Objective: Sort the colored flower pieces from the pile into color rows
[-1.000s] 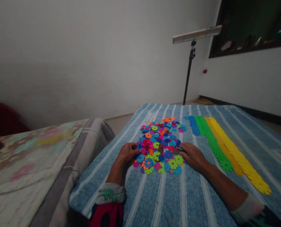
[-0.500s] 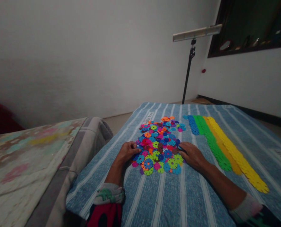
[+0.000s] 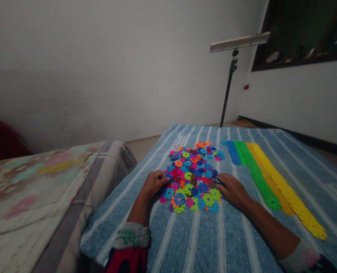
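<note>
Many discs (image 3: pixel 189 182) between left hand (image 3: pixel 153 184) and right hand (image 3: pixel 234 190)
Fingers (image 3: pixel 223 178) narrow, hold unclear; yellow row (image 3: pixel 287 189) toward table's (image 3: pixel 208 239) right edge.

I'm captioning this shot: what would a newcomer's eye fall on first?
Most likely the many-coloured heap of discs, spread on the striped blue cloth between the left grip and right grip. Next, probably, the long yellow row, rightmost of the single-coloured rows right of the heap. Behind the cloth, a pale bar tops a black stand.
</note>
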`<state>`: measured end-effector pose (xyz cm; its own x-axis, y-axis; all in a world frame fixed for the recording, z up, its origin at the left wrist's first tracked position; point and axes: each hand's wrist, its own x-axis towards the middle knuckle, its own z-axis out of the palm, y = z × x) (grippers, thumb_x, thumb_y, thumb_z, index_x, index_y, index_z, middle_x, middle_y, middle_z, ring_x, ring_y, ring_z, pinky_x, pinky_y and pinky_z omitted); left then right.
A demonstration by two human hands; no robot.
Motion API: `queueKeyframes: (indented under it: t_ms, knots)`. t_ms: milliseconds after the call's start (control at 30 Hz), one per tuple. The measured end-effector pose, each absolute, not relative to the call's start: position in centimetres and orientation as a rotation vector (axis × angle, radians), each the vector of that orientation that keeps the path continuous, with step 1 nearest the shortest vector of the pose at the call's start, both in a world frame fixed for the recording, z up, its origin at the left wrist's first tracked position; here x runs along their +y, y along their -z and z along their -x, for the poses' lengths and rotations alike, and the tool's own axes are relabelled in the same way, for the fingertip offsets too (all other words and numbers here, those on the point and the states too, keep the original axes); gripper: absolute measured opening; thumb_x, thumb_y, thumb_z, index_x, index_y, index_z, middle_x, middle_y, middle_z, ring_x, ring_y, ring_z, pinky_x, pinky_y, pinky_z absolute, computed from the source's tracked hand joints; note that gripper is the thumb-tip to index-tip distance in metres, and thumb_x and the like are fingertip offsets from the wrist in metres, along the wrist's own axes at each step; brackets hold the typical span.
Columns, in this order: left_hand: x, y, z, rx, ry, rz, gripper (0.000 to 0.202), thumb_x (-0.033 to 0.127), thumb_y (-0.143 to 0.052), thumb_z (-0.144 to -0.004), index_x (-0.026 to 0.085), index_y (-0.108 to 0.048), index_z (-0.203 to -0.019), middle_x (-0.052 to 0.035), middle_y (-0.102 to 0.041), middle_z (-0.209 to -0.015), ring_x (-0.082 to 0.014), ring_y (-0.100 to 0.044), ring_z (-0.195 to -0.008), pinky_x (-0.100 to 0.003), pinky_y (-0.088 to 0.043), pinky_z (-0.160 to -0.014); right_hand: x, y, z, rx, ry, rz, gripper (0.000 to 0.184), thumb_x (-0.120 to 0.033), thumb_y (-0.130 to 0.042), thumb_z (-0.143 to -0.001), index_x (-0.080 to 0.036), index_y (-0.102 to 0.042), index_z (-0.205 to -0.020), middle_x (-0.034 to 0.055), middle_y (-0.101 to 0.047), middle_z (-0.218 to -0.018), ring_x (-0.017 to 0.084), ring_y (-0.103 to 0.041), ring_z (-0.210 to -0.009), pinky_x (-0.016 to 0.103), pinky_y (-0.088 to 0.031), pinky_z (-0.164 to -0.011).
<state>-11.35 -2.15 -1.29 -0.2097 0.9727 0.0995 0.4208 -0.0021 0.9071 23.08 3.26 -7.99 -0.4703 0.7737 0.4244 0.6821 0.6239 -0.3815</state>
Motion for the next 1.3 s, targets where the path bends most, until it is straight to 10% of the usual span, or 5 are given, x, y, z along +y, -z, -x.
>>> queueKeyframes:
  t_ms: [833, 1300]
  knots:
    - [-1.8, 2.4, 11.3, 1.74, -1.123, -1.797, 0.036, 0.05, -0.053, -0.075, 0.018, -0.071, -0.071, -0.0099, -0.07, -0.086, -0.0254, -0.064, -0.086, -0.039, -0.05, -0.086, 7.6, 0.9, -14.7, -2.732, -0.323, 1.164, 0.039, -0.031, -0.062, -0.085, -0.022, -0.062, -0.122, 0.0111, -0.06, -0.121, 0.025, -0.051, -0.113, 0.037, -0.037, -0.094]
    - [-1.5, 1.7, 11.9, 1.823, -1.105, -1.707, 0.051, 0.067, -0.06, -0.068, 0.019, -0.075, -0.075, -0.0115, -0.075, -0.096, -0.0295, -0.067, -0.095, -0.038, -0.05, -0.09, 8.7, -1.0, -15.8, -2.469, -0.547, 1.1, 0.014, -0.013, -0.062, -0.076, -0.02, -0.074, -0.081, -0.0016, -0.073, -0.091, 0.014, -0.065, -0.089, 0.021, -0.046, -0.08]
